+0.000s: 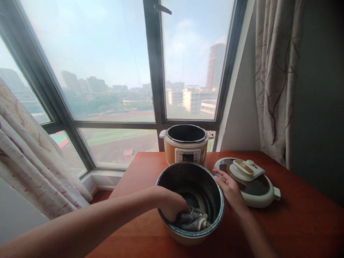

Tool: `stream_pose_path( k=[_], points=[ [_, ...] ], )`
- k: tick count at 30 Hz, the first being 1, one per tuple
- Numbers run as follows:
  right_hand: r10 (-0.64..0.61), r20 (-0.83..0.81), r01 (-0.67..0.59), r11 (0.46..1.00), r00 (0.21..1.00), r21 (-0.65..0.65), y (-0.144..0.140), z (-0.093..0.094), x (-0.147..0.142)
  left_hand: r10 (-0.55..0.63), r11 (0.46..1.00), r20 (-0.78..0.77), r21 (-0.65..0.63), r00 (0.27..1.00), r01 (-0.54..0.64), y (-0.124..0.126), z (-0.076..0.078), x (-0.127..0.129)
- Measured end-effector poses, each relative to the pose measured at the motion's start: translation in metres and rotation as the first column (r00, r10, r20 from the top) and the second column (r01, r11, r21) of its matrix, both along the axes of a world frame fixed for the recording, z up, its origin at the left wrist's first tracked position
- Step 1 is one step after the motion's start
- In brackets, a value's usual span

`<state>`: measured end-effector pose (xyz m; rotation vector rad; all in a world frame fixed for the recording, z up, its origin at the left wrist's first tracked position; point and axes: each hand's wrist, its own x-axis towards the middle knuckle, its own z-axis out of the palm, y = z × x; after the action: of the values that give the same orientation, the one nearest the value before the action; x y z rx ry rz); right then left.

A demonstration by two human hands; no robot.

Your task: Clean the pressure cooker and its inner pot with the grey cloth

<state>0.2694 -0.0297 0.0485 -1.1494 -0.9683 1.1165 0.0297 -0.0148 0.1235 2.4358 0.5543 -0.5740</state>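
- Left hand down inside pot, fingers curled and pressed onto a grey cloth against the near inner wall; grip on cloth looks closed, fingertips partly hidden by the fabric.
- Right hand outside pot at its right rim, fingers loosely spread and resting flat along the edge, nothing gripped; wrist trailing off toward near right.
- Pot near middle of table, upright, dark inside with pale rings low on the wall, light outer skin showing at the near side.
- Cloth bunched and crumpled at pot's near bottom, touching the left hand and the inner wall.
- Cooker just beyond pot, at far edge of table, upright, orange body, white control panel facing near, open top showing a dark, hollow well.
- Lid lying right of pot, just beside right hand, top side up, white handle across a dark glossy dome, pale rim; whether hand and lid touch cannot be told.
- Table reddish brown wood, reaching from the near edge to the window.
- Window behind cooker, dark frames, hazy sky, city blocks and a sports field far outside.
- Patterned curtain pulled aside at left; second curtain hanging at right, against a dark wall.
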Motion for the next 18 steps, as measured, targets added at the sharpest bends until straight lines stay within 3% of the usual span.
stream_pose_path(
  k=[3, 8, 11, 14, 16, 18],
  points=[
    [0.028, 0.013, -0.028, 0.999, 1.0, -0.02, 0.0, 0.002, 0.003, -0.006, 0.998, -0.05, 0.061, 0.999, 0.009, -0.002, -0.002, 0.004],
    [-0.095, 0.108, 0.098, 0.995, 0.99, -0.027, -0.036, -0.008, 0.0, -0.035, 0.991, -0.103, 0.125, 0.994, 0.048, -0.007, -0.004, 0.018],
    [-0.166, 0.184, 0.168, 0.986, 0.969, 0.005, -0.056, -0.018, -0.009, 0.05, 0.995, -0.021, 0.085, 0.999, -0.048, -0.01, -0.008, 0.028],
    [-0.251, 0.217, 0.245, 0.968, 0.943, 0.054, -0.061, -0.025, -0.018, 0.21, 0.978, 0.066, -0.007, 0.976, -0.21, -0.012, -0.017, 0.04],
    [-0.264, 0.202, 0.257, 0.965, 0.943, 0.058, -0.059, -0.027, -0.022, 0.392, 0.918, 0.104, -0.115, 0.914, -0.381, -0.012, -0.023, 0.049],
    [-0.258, 0.187, 0.252, 0.966, 0.948, 0.056, -0.058, -0.028, -0.023, 0.634, 0.762, 0.127, -0.27, 0.763, -0.588, -0.011, -0.027, 0.058]
  ],
)
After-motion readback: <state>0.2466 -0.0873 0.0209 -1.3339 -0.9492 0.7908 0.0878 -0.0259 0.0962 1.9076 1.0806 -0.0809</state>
